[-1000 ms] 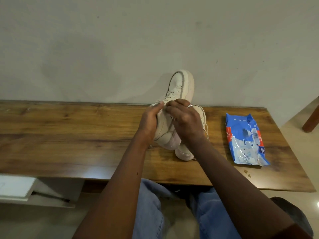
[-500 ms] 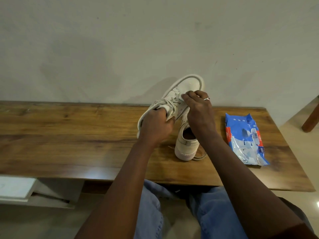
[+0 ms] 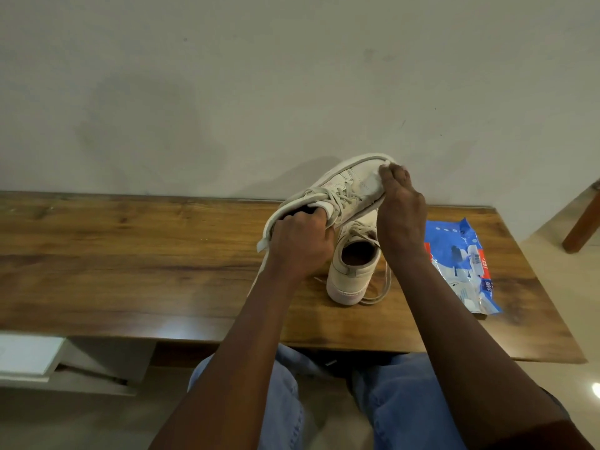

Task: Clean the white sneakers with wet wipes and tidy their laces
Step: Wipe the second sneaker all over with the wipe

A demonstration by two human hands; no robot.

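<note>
Left hand (image 3: 302, 241) grips raised sneaker (image 3: 344, 186) by collar; right hand (image 3: 402, 216) pinches wet wipe (image 3: 371, 186) against toe. Risk: hard scrubbing wrenches it loose onto second sneaker (image 3: 354, 271).

A wooden table (image 3: 130, 254) stands against a pale wall (image 3: 194, 92), a brown furniture leg (image 3: 581, 222) to its right.

Dim, soft light; pale glare on the surface (image 3: 168, 329); the sneaker (image 3: 354, 180) throws a faint shadow on the wall (image 3: 292, 76); edges bow.
</note>
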